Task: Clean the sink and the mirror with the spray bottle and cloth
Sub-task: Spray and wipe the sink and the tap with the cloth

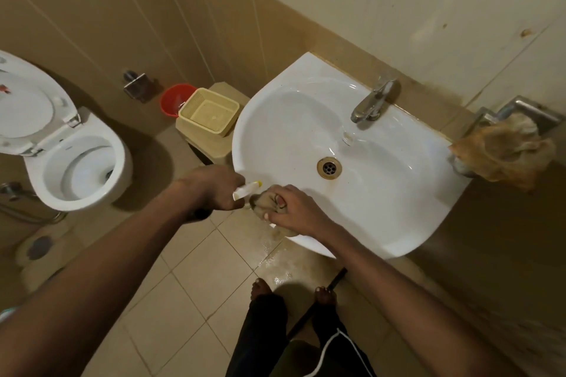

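A white wall-hung sink (pixel 398 193) fills the middle right, with a brass drain (pixel 329 167) and a chrome tap (pixel 372 101) at its back. My left hand (pixel 211 190) is at the sink's front left rim, closed around the spray bottle (pixel 246 190), of which only a white nozzle with a yellow tip shows. My right hand (pixel 291 211) presses a bunched beige cloth (pixel 266 203) against the front rim, right beside the nozzle. No mirror is in view.
An open white toilet (pixel 70 162) stands at the left. A cream basket (pixel 208 110) and a red bucket (pixel 176 98) sit by the wall left of the sink. An orange sponge (pixel 505 150) rests on a metal holder at the right. Wet floor tiles lie under the sink by my feet.
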